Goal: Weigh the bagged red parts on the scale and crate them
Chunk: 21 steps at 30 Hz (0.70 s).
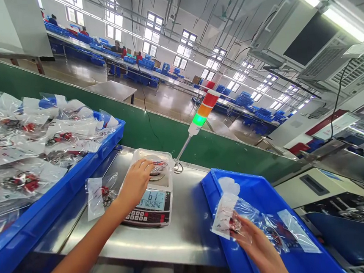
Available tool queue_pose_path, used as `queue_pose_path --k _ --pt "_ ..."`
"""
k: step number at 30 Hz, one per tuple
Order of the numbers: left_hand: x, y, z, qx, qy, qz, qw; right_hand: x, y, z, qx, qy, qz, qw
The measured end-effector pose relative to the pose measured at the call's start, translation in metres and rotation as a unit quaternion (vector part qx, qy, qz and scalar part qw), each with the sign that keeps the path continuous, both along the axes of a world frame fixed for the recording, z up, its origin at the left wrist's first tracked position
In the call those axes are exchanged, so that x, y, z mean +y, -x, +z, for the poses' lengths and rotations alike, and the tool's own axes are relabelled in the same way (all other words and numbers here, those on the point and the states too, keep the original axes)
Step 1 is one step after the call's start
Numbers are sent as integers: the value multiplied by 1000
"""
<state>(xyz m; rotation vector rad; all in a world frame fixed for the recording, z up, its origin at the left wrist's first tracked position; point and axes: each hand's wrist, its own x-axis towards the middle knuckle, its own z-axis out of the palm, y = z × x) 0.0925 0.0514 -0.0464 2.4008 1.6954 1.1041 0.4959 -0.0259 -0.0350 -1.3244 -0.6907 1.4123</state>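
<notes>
My left hand (137, 180) reaches over the pan of a digital scale (151, 201), its fingers curled down on a clear plastic bag (160, 165) with red and dark parts inside. The fingertips partly hide that bag. The scale's display is lit. Beside the scale on the left lies another bag (95, 197) with a white printed label and red and black parts. My right hand (255, 242) is closed on a labelled plastic bag (223, 213) with small red parts, held above the near left side of a blue bin (210, 185). More bags (297, 230) lie in this bin.
A large blue tray (77, 179) heaped with similar bags stands on the left. Behind the scale rises a signal light (203, 111), lit green, before a green partition (166, 144). A beige machine (323, 185) stands at the right. People work at distant benches.
</notes>
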Motion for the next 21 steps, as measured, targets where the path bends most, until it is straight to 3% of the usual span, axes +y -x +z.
queue_pose_path --k 2,6,9,11,13,16,18,21 --pt "0 1 -1 -2 5 -5 1000 -5 3 -2 14 39 -5 999" --pt "6 -4 0 -54 15 -32 998 -2 19 0 -4 23 -14 1000" --pt "19 -10 6 -120 17 -25 992 21 50 16 -45 -29 2 999" --pt "27 -9 17 -147 8 9 989 47 81 34 -120 -112 36 986" --pt "31 2 35 -177 -6 62 982 80 116 52 -241 -243 78 936" --pt "22 40 68 -237 -28 178 955 128 170 68 -431 -390 156 799" --pt "8 75 89 -248 -56 248 935 150 202 68 -516 -405 235 717" --pt "-20 127 107 -215 -117 349 904 159 231 60 -546 -405 349 645"
